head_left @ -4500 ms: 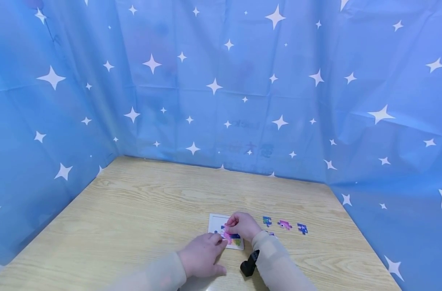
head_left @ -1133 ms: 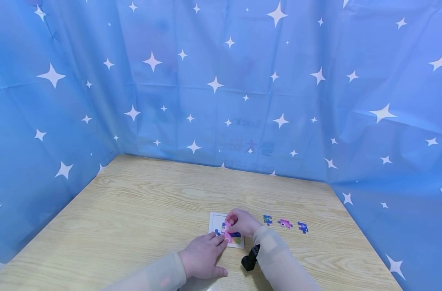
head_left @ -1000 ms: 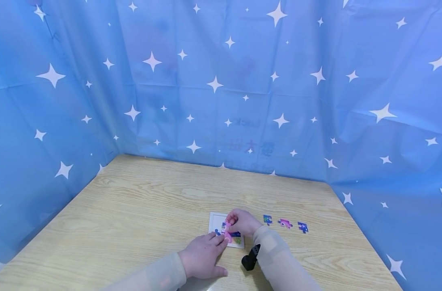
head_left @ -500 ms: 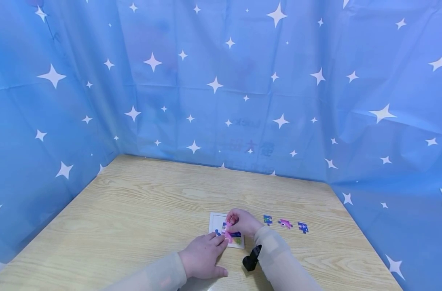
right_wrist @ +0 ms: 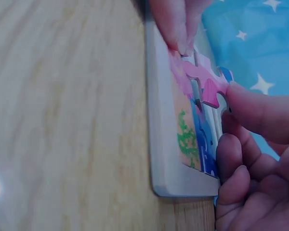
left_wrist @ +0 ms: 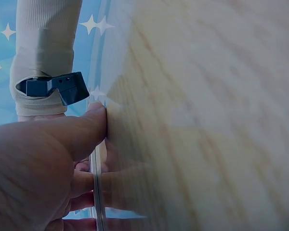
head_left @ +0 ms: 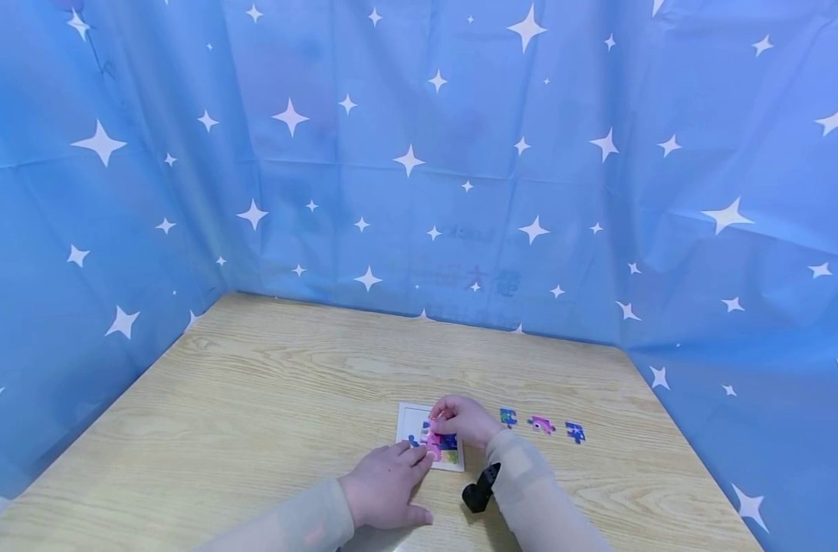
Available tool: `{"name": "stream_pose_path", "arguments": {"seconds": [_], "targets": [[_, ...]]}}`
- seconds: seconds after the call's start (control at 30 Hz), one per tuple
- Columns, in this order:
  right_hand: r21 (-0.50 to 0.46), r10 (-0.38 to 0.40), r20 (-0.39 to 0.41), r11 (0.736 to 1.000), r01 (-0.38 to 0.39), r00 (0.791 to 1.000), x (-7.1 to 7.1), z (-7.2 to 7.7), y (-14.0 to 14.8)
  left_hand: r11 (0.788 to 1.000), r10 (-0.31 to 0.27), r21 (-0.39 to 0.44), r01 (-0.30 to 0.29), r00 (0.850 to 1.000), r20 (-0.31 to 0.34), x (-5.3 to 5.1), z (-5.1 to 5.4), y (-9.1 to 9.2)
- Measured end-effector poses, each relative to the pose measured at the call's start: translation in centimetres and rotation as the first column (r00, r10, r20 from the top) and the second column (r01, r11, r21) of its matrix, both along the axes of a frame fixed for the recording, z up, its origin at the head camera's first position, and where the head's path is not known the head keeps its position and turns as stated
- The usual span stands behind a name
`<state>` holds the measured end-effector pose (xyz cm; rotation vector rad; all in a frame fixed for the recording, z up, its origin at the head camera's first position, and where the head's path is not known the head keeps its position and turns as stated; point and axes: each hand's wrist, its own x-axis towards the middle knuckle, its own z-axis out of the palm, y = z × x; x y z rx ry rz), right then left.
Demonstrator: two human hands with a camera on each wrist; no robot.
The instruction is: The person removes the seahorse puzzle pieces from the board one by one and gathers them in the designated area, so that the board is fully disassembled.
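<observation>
A small white-framed jigsaw board (head_left: 406, 420) lies on the table, partly filled with pink, blue and green pieces. My right hand (head_left: 468, 422) pinches a pink puzzle piece (right_wrist: 209, 86) between thumb and fingers. In the right wrist view that piece is tilted, with a gap between it and the pieces beside it. My left hand (head_left: 384, 487) rests at the board's near left edge, fingers extended, fingertips touching a pink piece in the board. The left wrist view shows mostly this hand's thumb (left_wrist: 89, 127) against the tabletop.
Three loose pieces lie right of the board: a blue-green one (head_left: 507, 416), a pink one with an eye (head_left: 541, 425) and a blue one (head_left: 575, 432). A black wrist camera (head_left: 479, 489) sits on the right sleeve. A starry blue curtain (head_left: 419, 192) surrounds the wooden table (head_left: 287, 383).
The left hand's fingers have straightened since the oldest frame. My right hand has stayed over the board, its fingers shifting slightly on the pink piece. Another piece beside the right wrist is no longer visible.
</observation>
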<state>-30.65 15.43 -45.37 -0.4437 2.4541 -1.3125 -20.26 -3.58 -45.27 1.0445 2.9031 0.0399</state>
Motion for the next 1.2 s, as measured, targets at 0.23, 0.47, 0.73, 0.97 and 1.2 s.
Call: {"name": "stream_pose_path", "arguments": {"seconds": [0.23, 0.47, 0.73, 0.97, 1.2], "targets": [[-0.038, -0.039, 0.040, 0.998, 0.041, 0.998, -0.3, -0.3, 0.1, 1.000, 0.010, -0.001, -0.010, 1.000, 0.012, 0.1, 0.3, 0.0], [-0.136, -0.069, 0.085, 0.988, 0.080, 0.994, -0.2, 0.1, 1.0, 1.000, 0.009, -0.007, -0.009, 1.000, 0.015, 0.1, 0.3, 0.1], [-0.189, -0.098, 0.097, 0.975, 0.115, 0.990, -0.4, 1.7, 5.3, 1.000, 0.015, -0.001, -0.015, 1.000, 0.006, 0.3, 0.5, 0.3], [-0.142, -0.096, 0.081, 0.984, 0.107, 0.992, -0.8, 1.9, 11.3, 1.000, 0.029, 0.005, -0.029, 0.999, 0.030, 0.4, 0.4, 0.2], [-0.053, -0.123, 0.085, 0.990, 0.128, 0.989, -0.3, 1.4, 15.7, 1.000, 0.031, 0.003, -0.031, 0.999, 0.043, 0.3, 0.3, 0.2]]}}
